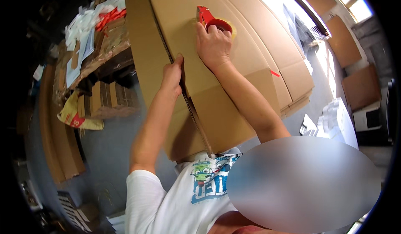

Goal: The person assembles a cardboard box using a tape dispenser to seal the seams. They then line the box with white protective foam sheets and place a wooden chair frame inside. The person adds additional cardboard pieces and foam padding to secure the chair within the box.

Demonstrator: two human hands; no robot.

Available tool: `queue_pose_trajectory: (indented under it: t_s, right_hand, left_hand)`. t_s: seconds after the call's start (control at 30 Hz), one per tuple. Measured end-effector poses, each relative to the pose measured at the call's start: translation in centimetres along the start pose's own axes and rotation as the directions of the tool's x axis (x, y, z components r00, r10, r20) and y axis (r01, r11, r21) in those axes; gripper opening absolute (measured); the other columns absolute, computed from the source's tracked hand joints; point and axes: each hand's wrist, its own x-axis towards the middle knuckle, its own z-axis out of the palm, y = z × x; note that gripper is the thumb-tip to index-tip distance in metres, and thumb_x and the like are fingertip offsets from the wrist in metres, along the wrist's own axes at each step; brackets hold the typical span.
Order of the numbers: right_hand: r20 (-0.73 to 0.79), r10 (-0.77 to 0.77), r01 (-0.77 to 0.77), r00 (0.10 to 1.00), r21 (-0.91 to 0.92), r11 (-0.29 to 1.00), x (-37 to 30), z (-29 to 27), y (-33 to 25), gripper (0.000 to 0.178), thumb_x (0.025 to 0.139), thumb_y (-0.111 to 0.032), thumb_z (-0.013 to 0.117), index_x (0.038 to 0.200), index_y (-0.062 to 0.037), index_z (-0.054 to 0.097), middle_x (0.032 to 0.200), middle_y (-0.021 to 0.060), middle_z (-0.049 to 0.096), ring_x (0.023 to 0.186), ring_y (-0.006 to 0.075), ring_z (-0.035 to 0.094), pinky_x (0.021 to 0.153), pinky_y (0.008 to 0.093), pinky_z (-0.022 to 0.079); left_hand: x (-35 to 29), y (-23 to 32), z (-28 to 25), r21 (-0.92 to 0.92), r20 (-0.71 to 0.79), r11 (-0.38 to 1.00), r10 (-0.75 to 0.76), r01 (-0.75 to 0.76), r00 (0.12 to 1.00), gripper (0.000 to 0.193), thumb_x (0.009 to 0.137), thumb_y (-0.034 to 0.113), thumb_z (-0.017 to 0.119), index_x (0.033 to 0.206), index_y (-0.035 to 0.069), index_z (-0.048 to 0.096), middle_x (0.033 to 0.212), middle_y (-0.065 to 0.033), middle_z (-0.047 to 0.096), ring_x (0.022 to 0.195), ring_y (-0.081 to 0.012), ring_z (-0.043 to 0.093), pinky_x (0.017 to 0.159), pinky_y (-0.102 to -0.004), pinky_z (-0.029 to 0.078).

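A large brown cardboard box (234,104) lies in front of me, with a long corrugated edge running along its left part. My left hand (172,74) grips that edge, thumb on top and fingers partly hidden beneath the board. Farther up and to the right, my right hand (214,46) is closed round a red tape dispenser (204,15). A roll of clear yellowish tape (232,28) shows at the dispenser's side, low over the cardboard. A small red mark (275,73) sits on the board right of my forearm.
At left stands a table (115,52) with white and red plastic on it. Below are cardboard stacks (106,98) and a yellow sack (73,115). White stacked pieces (337,119) stand on the right; brown panels (361,86) lean beyond them.
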Motion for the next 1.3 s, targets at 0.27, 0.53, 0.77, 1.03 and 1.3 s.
queue_pose_trajectory:
  t_s: [0.27,0.53,0.77,1.03,1.3]
  right_hand:
    - [0.062,0.013,-0.029,0.998,0.269,0.963,0.7,0.1,-0.5,0.036,0.076,-0.008,0.060,0.112,-0.0144,0.056,0.076,0.0071,0.052,0.065,0.0272,0.057,0.069,0.0413,0.038]
    - [0.231,0.039,-0.231,0.972,0.922,0.312,8.0,-5.7,2.6,0.038,0.080,-0.020,0.067,0.115,-0.0089,0.062,0.100,0.0145,0.066,0.086,0.0295,0.065,0.076,0.0386,0.050]
    - [0.311,-0.785,0.003,0.535,0.929,0.370,16.9,-13.3,2.1,0.037,0.077,-0.020,0.070,0.112,-0.0082,0.064,0.102,0.0147,0.067,0.094,0.0292,0.063,0.079,0.0331,0.051]
    - [0.626,-0.780,0.248,0.028,0.751,0.612,20.3,-1.8,-16.1,0.039,0.065,-0.034,0.070,0.093,-0.0065,0.069,0.089,0.0084,0.067,0.080,0.0210,0.064,0.070,0.0363,0.052]
    - [0.815,-0.511,0.684,-0.274,0.538,0.493,12.9,0.1,-24.5,0.027,0.069,-0.034,0.071,0.086,-0.0123,0.068,0.085,0.0068,0.066,0.076,0.0168,0.063,0.065,0.0332,0.051]
  left_hand:
    - [2.5,0.7,1.6,0.593,-0.496,0.782,0.168,0.191,0.852,0.063,0.097,0.050,0.038,0.111,-0.008,0.060,0.113,-0.0239,0.063,0.107,-0.0369,0.060,0.094,-0.0453,0.043]
    - [-0.1,0.6,4.2,0.883,-0.470,0.231,0.407,0.409,0.783,0.063,0.100,0.041,0.022,0.097,-0.003,0.068,0.107,-0.0268,0.065,0.104,-0.0423,0.061,0.092,-0.0481,0.047]
    - [-0.7,0.1,4.2,0.882,-0.471,0.291,0.509,0.371,0.720,0.058,0.100,0.035,0.028,0.086,-0.005,0.068,0.090,-0.0260,0.068,0.086,-0.0414,0.066,0.078,-0.0487,0.053]
    - [-0.1,-0.9,4.3,0.927,-0.363,0.304,0.584,0.219,0.726,0.044,0.098,0.029,0.034,0.080,0.001,0.061,0.077,-0.0187,0.068,0.074,-0.0358,0.068,0.067,-0.0442,0.055]
    - [-0.8,-0.5,3.2,0.914,-0.375,0.352,0.546,0.202,0.749,0.038,0.097,0.029,0.039,0.084,-0.001,0.058,0.078,-0.0172,0.068,0.070,-0.0328,0.069,0.061,-0.0430,0.055]
